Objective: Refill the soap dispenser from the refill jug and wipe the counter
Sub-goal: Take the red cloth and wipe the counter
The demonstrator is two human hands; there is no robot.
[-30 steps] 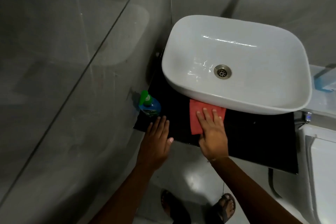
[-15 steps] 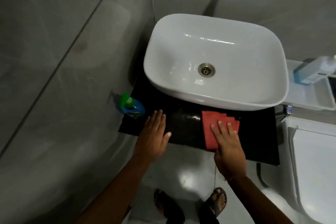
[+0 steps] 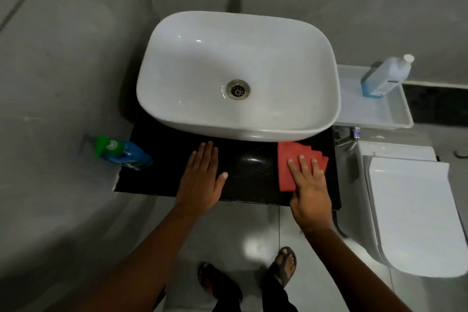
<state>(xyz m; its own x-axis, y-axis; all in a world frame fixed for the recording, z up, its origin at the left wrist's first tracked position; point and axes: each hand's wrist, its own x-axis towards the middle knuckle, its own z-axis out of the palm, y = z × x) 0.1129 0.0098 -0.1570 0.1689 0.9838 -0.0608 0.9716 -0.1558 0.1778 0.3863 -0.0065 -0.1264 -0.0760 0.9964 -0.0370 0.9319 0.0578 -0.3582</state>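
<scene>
On black counter (image 3: 255, 159), right hand (image 3: 307, 189) presses flat, fingers spread, on red cloth (image 3: 287, 167) near right edge; unwiped stretch lies leftward toward flat, empty left hand (image 3: 201, 180).

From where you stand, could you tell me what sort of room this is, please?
Almost certainly a small bathroom: a white basin sits on a black counter, a toilet stands just right of it, and the walls are grey tile. The right hand presses a red cloth on the counter.
</scene>
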